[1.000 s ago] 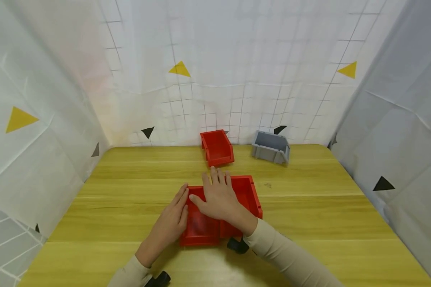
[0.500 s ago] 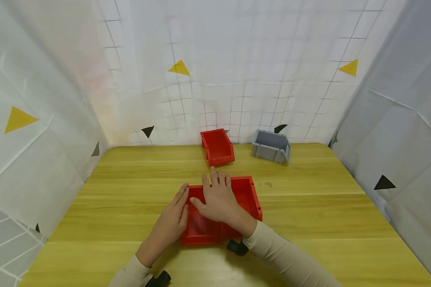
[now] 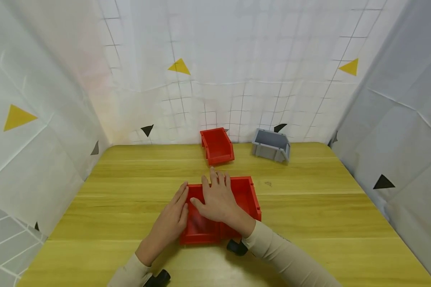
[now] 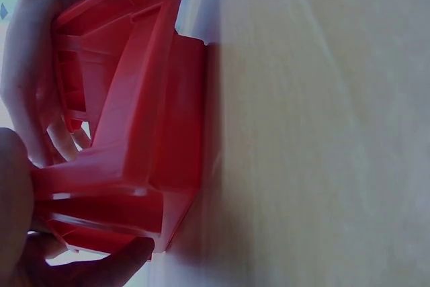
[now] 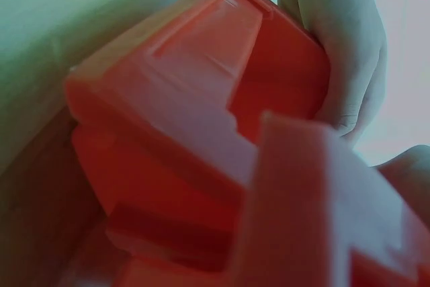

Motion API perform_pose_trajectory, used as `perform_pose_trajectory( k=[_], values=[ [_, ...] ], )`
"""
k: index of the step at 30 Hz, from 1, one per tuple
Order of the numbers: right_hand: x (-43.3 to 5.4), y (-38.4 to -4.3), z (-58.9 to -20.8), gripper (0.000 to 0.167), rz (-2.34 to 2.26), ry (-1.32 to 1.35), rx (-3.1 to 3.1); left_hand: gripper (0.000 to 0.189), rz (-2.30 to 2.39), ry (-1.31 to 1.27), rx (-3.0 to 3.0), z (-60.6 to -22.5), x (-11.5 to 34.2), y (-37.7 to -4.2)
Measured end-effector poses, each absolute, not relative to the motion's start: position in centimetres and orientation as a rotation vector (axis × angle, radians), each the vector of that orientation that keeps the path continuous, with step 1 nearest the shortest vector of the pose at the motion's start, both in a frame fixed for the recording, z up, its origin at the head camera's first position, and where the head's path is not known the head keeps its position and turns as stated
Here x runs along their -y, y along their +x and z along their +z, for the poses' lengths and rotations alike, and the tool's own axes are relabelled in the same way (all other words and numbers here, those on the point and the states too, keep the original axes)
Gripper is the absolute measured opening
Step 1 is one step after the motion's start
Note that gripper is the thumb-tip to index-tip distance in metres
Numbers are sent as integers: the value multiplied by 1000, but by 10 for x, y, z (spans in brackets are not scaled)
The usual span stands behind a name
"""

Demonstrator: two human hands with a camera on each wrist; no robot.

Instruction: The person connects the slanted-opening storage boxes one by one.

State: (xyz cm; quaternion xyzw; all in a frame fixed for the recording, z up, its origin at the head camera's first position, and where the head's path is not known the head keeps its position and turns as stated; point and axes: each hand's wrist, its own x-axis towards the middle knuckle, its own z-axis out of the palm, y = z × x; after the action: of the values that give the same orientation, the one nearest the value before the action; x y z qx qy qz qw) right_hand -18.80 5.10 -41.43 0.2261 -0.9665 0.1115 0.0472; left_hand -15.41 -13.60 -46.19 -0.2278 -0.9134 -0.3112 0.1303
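Note:
Two red storage bins stand side by side on the wooden table, the left bin (image 3: 199, 229) meeting the right bin (image 3: 245, 191) along their inner walls. My left hand (image 3: 167, 221) lies along the left bin's outer side, fingers straight and thumb at the rim. Across the tops, where the two bins join, my right hand (image 3: 219, 201) rests palm down with fingers spread and extended. In the left wrist view, one finger (image 4: 101, 267) touches the left bin's outer wall. The right hand hides part of the joined walls.
Behind the pair, a smaller-looking red bin (image 3: 218, 147) sits near the table's back edge. To its right is a grey bin (image 3: 271, 146). White sheeting (image 3: 237, 59) with yellow and black triangles encloses the wooden table (image 3: 309, 239).

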Motion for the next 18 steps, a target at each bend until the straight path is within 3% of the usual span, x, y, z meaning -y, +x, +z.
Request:
perform_pose_trajectory(
  k=[18],
  values=[
    [-51, -189, -421, 75, 342, 689, 2963, 58, -909, -638, 2675, -462, 135, -153]
  ],
)
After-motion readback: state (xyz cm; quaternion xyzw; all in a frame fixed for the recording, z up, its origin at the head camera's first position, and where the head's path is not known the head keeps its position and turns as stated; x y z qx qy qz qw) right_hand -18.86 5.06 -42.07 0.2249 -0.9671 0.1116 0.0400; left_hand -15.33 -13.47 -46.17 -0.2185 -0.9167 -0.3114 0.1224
